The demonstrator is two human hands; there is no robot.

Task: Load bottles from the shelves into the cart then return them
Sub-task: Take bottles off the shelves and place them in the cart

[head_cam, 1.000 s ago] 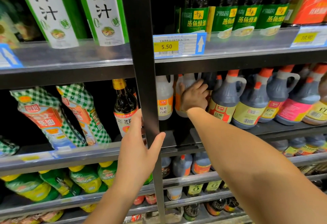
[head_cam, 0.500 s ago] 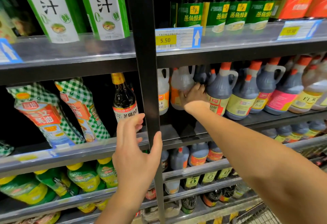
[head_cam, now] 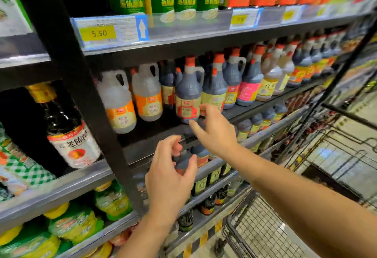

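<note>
A dark vinegar jug (head_cam: pixel 188 92) with an orange cap and a handle stands at the front of the middle shelf (head_cam: pixel 265 104), in a row of similar jugs. My right hand (head_cam: pixel 215 130) hovers just in front of its lower label with fingers spread, holding nothing. My left hand (head_cam: pixel 169 178) floats lower and nearer, before the shelf edge, fingers loosely curled around nothing. Two white jugs (head_cam: pixel 118 102) with orange labels stand left of the dark one. The wire cart (head_cam: pixel 255 235) shows at the bottom right.
A black upright post (head_cam: pixel 81 94) splits the shelving left of my hands. A tall dark bottle (head_cam: pixel 67 127) with a yellow cap stands beyond it. Green and red boxes fill the top shelf; small bottles line the lower shelves. A second wire cart (head_cam: pixel 336 155) is on the right.
My right hand has drawn back from the white jugs and now sits before the dark jug. My left hand left the post and moved right. The view swung right, revealing the cart.
</note>
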